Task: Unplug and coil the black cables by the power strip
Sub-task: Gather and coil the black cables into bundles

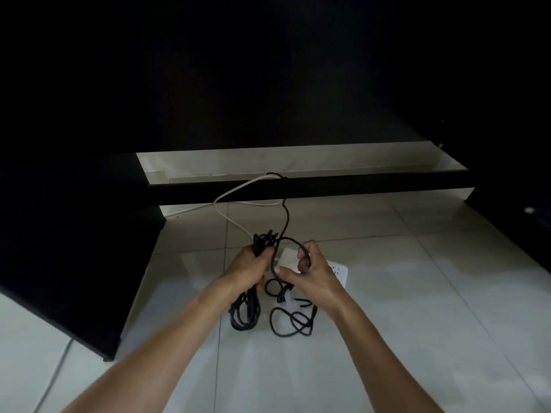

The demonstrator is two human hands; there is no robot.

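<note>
Head view: the left hand (249,265) grips a bundle of coiled black cable (245,314) hanging below its fist. The right hand (310,271) pinches a black cable strand (286,216) above the white plastic power strip (290,257) on the pale tiled floor (402,278).

We see thin black rubbery cables (245,314) with a dull skin, a smooth white plastic power strip (289,257) behind the fingers, and shiny pale floor tiles (387,308) below.

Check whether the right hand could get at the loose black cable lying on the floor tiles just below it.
Probably yes: the loose cable lies uncovered on the tiles, nothing between. But the right hand already pinches a cable loop, so its fingers aren't free.
</note>
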